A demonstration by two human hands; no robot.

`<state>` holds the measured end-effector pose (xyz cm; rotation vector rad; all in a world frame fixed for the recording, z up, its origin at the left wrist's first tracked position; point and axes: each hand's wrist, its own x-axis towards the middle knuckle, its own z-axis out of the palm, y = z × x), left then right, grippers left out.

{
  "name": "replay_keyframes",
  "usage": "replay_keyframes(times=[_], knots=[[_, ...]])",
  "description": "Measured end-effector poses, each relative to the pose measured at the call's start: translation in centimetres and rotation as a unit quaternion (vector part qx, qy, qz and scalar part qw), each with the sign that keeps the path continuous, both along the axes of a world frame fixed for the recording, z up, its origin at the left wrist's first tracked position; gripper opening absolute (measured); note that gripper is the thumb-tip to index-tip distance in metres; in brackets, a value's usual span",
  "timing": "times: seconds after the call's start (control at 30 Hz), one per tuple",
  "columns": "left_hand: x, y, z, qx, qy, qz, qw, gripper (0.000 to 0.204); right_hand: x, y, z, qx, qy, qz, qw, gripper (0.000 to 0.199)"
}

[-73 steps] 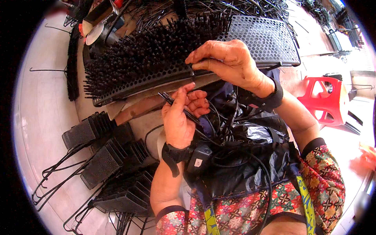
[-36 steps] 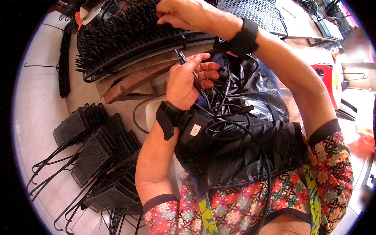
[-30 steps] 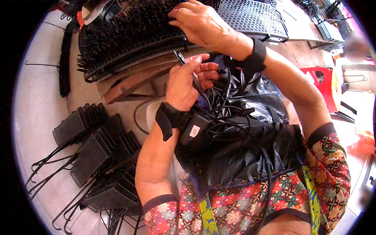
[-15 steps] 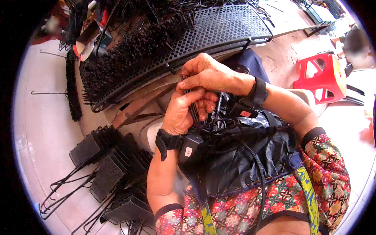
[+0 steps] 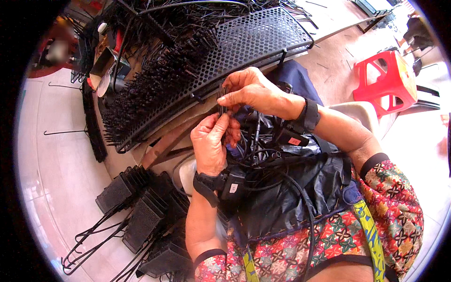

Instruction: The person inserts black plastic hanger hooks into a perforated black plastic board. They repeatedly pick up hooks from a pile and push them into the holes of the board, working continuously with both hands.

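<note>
My left hand [image 5: 210, 145] is closed around the lower part of a few thin black rods [image 5: 222, 105], which stand nearly upright between my hands. Just above it, my right hand [image 5: 258, 96] pinches the upper part of the same rods between thumb and fingers. Behind them slopes a curved black perforated metal panel [image 5: 253, 37]. Many short black rods [image 5: 150, 89] stand upright in the holes of its left part. On my lap lies a black plastic sheet [image 5: 286, 188], with black cables across it and more dark, thin pieces below my hands.
Stacked black mesh baskets with long wire handles [image 5: 145, 211] stand on the floor at the lower left. A red plastic stool [image 5: 385, 82] is at the right. Loose black rods [image 5: 188, 23] lie heaped behind the panel. An open box [image 5: 101, 70] stands at the far left.
My left hand has lowered and shifted slightly left, away from my right hand, so more of the rods shows between them. The view has also shifted a little.
</note>
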<state>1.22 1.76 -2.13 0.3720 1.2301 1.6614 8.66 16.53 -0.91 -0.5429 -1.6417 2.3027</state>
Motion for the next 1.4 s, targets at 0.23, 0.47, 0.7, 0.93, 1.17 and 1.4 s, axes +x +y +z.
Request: replay_keyframes(times=[0.23,0.47,0.7,0.93,1.17,1.4], knots=[[0.4,0.3,0.5,0.011,-0.012,0.053,0.998,0.022,0.2,-0.1,0.8,0.068,-0.003,-0.028,0.997,0.010],[-0.6,-0.2,-0.3,0.008,-0.054,0.160,0.986,0.022,-0.6,2.4,3.3,-0.044,0.036,-0.124,0.991,0.013],[-0.1,-0.3,0.3,-0.007,-0.050,0.119,0.992,0.022,-3.0,6.9,1.8,0.163,0.043,-0.217,0.961,0.010],[-0.2,-1.1,0.1,-0.005,-0.063,0.119,0.991,0.021,-3.8,5.7,1.5,0.159,0.135,-0.226,0.951,0.011],[0.0,-1.0,0.8,-0.017,-0.086,0.122,0.989,0.020,-4.2,6.0,1.4,0.210,0.163,-0.187,0.946,0.011],[-0.1,-1.4,0.8,-0.020,-0.087,0.121,0.989,0.022,-4.4,5.7,0.7,0.325,0.141,-0.134,0.926,0.011]])
